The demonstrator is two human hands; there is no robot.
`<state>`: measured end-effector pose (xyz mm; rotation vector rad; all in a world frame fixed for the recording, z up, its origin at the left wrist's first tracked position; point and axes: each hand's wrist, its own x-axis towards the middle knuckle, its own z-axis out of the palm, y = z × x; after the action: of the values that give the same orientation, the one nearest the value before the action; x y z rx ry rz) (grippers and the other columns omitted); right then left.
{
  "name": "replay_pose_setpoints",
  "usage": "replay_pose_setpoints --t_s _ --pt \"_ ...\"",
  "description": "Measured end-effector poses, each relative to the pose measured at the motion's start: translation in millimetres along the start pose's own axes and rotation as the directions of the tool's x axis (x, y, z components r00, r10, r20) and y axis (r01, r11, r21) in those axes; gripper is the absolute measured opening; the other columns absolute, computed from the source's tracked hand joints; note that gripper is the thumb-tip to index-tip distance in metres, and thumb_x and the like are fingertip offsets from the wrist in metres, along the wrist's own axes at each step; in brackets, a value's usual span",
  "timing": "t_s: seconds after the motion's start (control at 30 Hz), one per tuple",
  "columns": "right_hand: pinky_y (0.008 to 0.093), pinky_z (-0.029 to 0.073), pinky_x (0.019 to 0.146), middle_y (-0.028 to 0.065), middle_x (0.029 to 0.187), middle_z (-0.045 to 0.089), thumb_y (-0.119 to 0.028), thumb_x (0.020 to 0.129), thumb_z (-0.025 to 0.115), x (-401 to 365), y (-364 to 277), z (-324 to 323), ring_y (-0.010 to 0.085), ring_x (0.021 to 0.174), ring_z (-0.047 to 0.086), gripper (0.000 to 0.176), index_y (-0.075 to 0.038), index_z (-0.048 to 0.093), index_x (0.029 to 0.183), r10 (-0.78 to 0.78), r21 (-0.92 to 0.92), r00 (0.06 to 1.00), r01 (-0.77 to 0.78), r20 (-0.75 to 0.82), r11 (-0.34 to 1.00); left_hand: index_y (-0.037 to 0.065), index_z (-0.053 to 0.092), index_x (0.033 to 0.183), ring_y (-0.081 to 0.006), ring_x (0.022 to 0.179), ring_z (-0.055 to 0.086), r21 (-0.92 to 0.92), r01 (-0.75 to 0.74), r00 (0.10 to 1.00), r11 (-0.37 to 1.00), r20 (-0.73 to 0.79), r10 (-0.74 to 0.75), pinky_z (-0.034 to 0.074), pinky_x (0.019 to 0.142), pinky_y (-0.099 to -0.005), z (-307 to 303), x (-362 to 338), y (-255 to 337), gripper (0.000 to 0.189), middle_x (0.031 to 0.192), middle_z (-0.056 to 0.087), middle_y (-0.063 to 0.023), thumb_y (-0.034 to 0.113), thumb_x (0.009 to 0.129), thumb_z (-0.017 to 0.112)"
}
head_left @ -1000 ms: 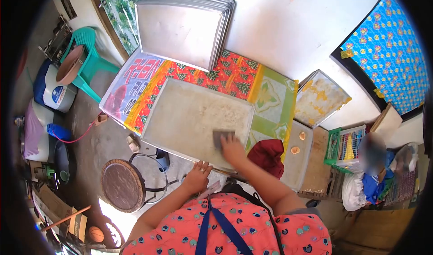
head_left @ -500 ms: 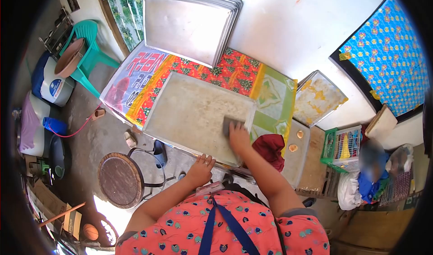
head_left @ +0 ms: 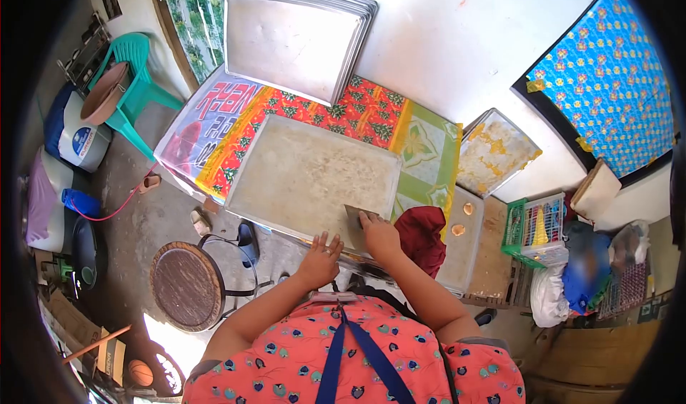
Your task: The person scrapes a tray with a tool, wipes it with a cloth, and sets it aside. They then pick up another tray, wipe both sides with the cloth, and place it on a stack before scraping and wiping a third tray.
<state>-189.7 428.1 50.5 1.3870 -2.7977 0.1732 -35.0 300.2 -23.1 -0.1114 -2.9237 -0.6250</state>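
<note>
A large shallow metal baking tray point(head_left: 300, 168) lies on the covered table, its surface marked with pale, scraped-looking patches. My right hand point(head_left: 380, 237) is closed around a dark flat scraper point(head_left: 354, 217), whose blade rests on the tray near its front right corner. At the tray's front rim, my left hand point(head_left: 319, 262) grips the edge, with its fingers over the rim. A dark red cloth point(head_left: 421, 238) lies bunched just right of my right hand.
Stacked metal trays point(head_left: 293, 43) lean on the wall behind. To the right are another tray point(head_left: 468, 250) with two small light-brown pieces, a stained tray point(head_left: 496, 150) and a plastic crate point(head_left: 539, 229). A round stool point(head_left: 186, 286) stands left, and a green chair point(head_left: 143, 97) farther back.
My right hand has drawn the scraper toward me, down to the tray's front right part. My left hand has stayed at the front rim. The view has shifted slightly.
</note>
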Motion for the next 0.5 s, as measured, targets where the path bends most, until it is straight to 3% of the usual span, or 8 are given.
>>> replay_pose_setpoints --t_s 0.03,0.1,0.2,0.23,0.3,0.33,0.4,0.5 --pt "0.0370 0.049 0.082 0.0147 0.108 0.061 -0.010 0.080 0.051 -5 -5 -12 0.0299 0.098 0.061 0.045 -0.006 0.051 0.125 0.003 0.007 0.998 -0.003 0.064 1.000 0.001 0.043 0.132 -0.0451 0.132 0.027 -0.020 -0.018 0.998 1.000 0.065 0.019 0.022 0.107 -0.0587 1 2 3 0.061 0.142 0.036 -0.0187 0.024 0.077 0.057" --pt "0.0382 0.048 0.084 0.0154 0.113 0.059 -0.010 0.080 0.051 -23 -12 -7 0.0306 0.102 0.059 0.047 -0.006 0.049 0.127 -0.060 0.017 0.997 0.059 0.051 0.998 0.001 0.038 0.136 -0.0442 0.135 0.022 -0.069 -0.043 0.978 0.997 0.202 0.056 0.018 0.109 -0.0570 4 2 14 0.066 0.146 0.030 -0.0195 0.030 0.080 0.059" --pt "0.0411 0.045 0.090 0.0180 0.119 0.055 -0.011 0.081 0.050 -51 -22 10 0.0336 0.107 0.056 0.051 -0.007 0.044 0.132 -0.122 0.020 0.989 0.120 0.088 0.993 -0.002 0.045 0.129 -0.0423 0.132 0.030 0.024 0.071 0.967 0.997 0.245 -0.075 0.021 0.108 -0.0574 -20 -1 17 0.060 0.140 0.037 -0.0230 0.026 0.078 0.058" --pt "0.0412 0.045 0.091 0.0192 0.118 0.056 -0.012 0.082 0.049 -57 -25 17 0.0346 0.106 0.056 0.050 -0.007 0.044 0.132 -0.152 0.009 0.985 0.152 0.083 0.988 -0.002 0.045 0.130 -0.0402 0.134 0.029 0.027 0.125 0.991 0.992 0.052 -0.126 0.020 0.108 -0.0575 -21 -10 8 0.059 0.141 0.036 -0.0245 0.028 0.080 0.058" --pt "0.0440 0.043 0.093 0.0229 0.121 0.054 -0.013 0.084 0.046 -59 -29 30 0.0390 0.108 0.055 0.049 -0.009 0.044 0.132 -0.241 -0.037 0.966 0.245 0.089 0.969 -0.001 0.044 0.131 -0.0385 0.135 0.029 0.166 0.262 0.965 0.951 -0.011 -0.263 0.020 0.108 -0.0569 -29 -28 -17 0.057 0.142 0.036 -0.0223 0.025 0.082 0.055" --pt "0.0449 0.043 0.094 0.0238 0.122 0.053 -0.013 0.084 0.046 -50 -32 36 0.0398 0.108 0.054 0.048 -0.009 0.044 0.133 -0.213 -0.038 0.974 0.216 0.079 0.976 0.000 0.044 0.131 -0.0377 0.135 0.029 0.230 0.328 0.944 0.916 -0.044 -0.327 0.020 0.108 -0.0566 -33 -37 -25 0.055 0.143 0.036 -0.0213 0.024 0.083 0.054" --pt "0.0467 0.042 0.094 0.0256 0.124 0.052 -0.013 0.085 0.046 -13 -29 52 0.0414 0.110 0.053 0.048 -0.008 0.045 0.133 -0.153 -0.041 0.986 0.157 0.071 0.987 0.001 0.043 0.133 -0.0370 0.135 0.029 0.226 0.275 0.958 0.934 0.012 -0.285 0.021 0.109 -0.0561 -35 -45 -42 0.054 0.144 0.036 -0.0186 0.020 0.083 0.052" --pt "0.0469 0.044 0.092 0.0276 0.123 0.051 -0.013 0.086 0.044 77 18 65 0.0422 0.106 0.054 0.045 -0.004 0.045 0.130 0.077 -0.144 0.997 -0.078 -0.014 0.987 0.003 0.042 0.134 -0.0372 0.133 0.032 0.244 0.238 0.968 0.940 0.021 -0.250 0.023 0.108 -0.0563 -27 -46 -47 0.053 0.143 0.038 -0.0166 0.017 0.084 0.051"
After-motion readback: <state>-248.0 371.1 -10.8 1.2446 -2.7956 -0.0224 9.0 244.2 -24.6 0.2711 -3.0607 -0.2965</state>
